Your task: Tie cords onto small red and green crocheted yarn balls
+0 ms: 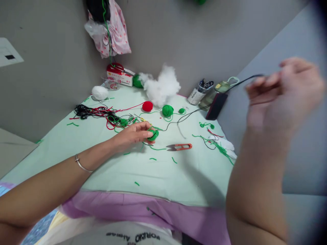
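Observation:
My left hand [134,133] reaches out over the pale green table [163,173] and pinches a small green crocheted piece [154,135] against the tabletop. A thin dark thread runs from that piece up to the right. My right hand [281,92] is raised high near the camera, blurred, with its fingers pinched together, apparently on that thread. Red thread snips [179,147] lie on the table just right of the green piece.
A tangle of black, red and green yarn [102,114] lies at the back left. Also at the back are a red ball [147,106], a green ball [167,110], white stuffing [160,85], a white ball [99,92], a pen cup [198,93] and a black phone [216,106]. Green yarn scraps litter the table.

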A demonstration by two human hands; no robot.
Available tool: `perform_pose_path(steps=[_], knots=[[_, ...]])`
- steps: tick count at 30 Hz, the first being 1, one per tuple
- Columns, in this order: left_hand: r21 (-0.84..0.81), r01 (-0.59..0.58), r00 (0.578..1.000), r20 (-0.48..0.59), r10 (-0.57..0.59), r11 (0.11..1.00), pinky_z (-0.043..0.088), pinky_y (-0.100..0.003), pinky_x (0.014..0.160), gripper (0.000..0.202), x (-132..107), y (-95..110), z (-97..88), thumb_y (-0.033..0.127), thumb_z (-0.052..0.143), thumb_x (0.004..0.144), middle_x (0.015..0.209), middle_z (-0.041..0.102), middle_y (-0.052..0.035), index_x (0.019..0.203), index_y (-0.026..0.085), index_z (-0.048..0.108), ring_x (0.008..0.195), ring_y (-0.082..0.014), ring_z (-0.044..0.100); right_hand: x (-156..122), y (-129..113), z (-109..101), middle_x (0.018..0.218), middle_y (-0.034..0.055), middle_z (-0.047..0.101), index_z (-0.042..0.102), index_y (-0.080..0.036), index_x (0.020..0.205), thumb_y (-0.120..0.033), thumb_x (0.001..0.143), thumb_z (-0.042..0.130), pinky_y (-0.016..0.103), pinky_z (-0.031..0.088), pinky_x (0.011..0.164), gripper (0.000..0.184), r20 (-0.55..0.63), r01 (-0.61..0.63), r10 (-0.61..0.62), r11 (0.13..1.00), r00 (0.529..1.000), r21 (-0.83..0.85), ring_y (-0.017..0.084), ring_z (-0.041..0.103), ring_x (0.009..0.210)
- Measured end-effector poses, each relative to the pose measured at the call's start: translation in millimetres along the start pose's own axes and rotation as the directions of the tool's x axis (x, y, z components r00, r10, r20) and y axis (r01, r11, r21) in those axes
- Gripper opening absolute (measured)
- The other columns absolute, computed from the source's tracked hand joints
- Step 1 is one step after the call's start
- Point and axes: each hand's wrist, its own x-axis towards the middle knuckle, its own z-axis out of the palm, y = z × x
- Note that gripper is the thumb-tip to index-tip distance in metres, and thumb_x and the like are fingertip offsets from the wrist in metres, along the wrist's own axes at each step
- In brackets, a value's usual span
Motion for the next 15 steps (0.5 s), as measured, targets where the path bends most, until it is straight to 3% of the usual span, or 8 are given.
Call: perform_pose_path(steps=[1, 2, 5, 8, 11, 15], knots=[[-0.026, 0.008, 1.000, -0.018, -0.009, 1.000, 0.054, -0.037, 0.079, 0.029, 0.2, 0.2, -0.8, 0.038, 0.080, 0.075, 0.084, 0.065, -0.0016, 0.086, 0.018, 0.062, 0.075, -0.0176, 0.066, -13.0, 4.1, 10.5, 0.058, -0.0074, 0.050, 0.066, -0.022, 0.087, -0.008, 0.092, 0.051, 0.036, 0.039, 0.064, 0.021, -0.042, -0.025, 0.029, 0.995, 0.999, 0.096, 0.005, 0.056, 0.056], [-0.042, 0.008, 0.999, -0.034, -0.009, 0.999, 0.054, -0.036, 0.078, 0.030, 0.5, 0.3, -1.7, 0.039, 0.081, 0.075, 0.085, 0.065, -0.0016, 0.085, 0.018, 0.062, 0.074, -0.0166, 0.065, -27.5, 7.7, 21.3, 0.057, -0.0076, 0.050, 0.067, -0.021, 0.090, -0.007, 0.089, 0.056, 0.035, 0.038, 0.061, 0.018, -0.017, -0.081, 0.084, 0.988, 0.996, 0.128, 0.006, 0.054, 0.052], [-0.043, -0.003, 0.998, -0.060, 0.001, 0.999, 0.053, -0.034, 0.077, 0.030, 1.6, -0.5, -3.7, 0.041, 0.080, 0.077, 0.089, 0.067, -0.0026, 0.088, 0.018, 0.065, 0.073, -0.0151, 0.064, -73.7, 17.3, 52.3, 0.058, -0.0073, 0.049, 0.067, -0.020, 0.094, -0.023, 0.086, 0.070, 0.027, 0.036, 0.051, 0.009, 0.188, -0.221, 0.208, 0.974, 0.960, 0.054, 0.008, 0.051, 0.049], [-0.044, 0.003, 0.997, -0.080, -0.007, 0.999, 0.052, -0.033, 0.076, 0.031, 2.1, -2.6, -2.9, 0.042, 0.081, 0.076, 0.091, 0.067, -0.0030, 0.089, 0.018, 0.066, 0.075, -0.0153, 0.064, -114.7, 25.7, 76.9, 0.060, -0.0070, 0.047, 0.065, -0.021, 0.100, -0.035, 0.086, 0.073, 0.025, 0.036, 0.050, 0.021, 0.448, -0.318, 0.340, 0.940, 0.827, -0.125, 0.009, 0.045, 0.052], [-0.054, 0.013, 0.995, -0.094, -0.018, 0.998, 0.052, -0.031, 0.077, 0.032, 1.8, -5.8, 1.8, 0.040, 0.084, 0.074, 0.089, 0.066, -0.0017, 0.089, 0.018, 0.067, 0.078, -0.0145, 0.063, -140.7, 32.5, 92.1, 0.065, -0.0065, 0.045, 0.064, -0.022, 0.110, -0.036, 0.086, 0.073, 0.025, 0.037, 0.056, 0.029, 0.562, -0.232, 0.353, 0.932, 0.748, -0.277, 0.010, 0.043, 0.057], [-0.048, 0.026, 0.994, -0.109, -0.031, 0.998, 0.052, -0.031, 0.082, 0.034, 2.0, -8.8, 7.6, 0.040, 0.085, 0.074, 0.090, 0.067, -0.0014, 0.092, 0.017, 0.069, 0.081, -0.0147, 0.065, -151.1, 40.8, 96.8, 0.070, -0.0036, 0.051, 0.065, -0.023, 0.112, -0.030, 0.088, 0.071, 0.027, 0.040, 0.065, 0.026, 0.582, -0.023, 0.256, 0.926, 0.771, -0.377, 0.012, 0.046, 0.063]])
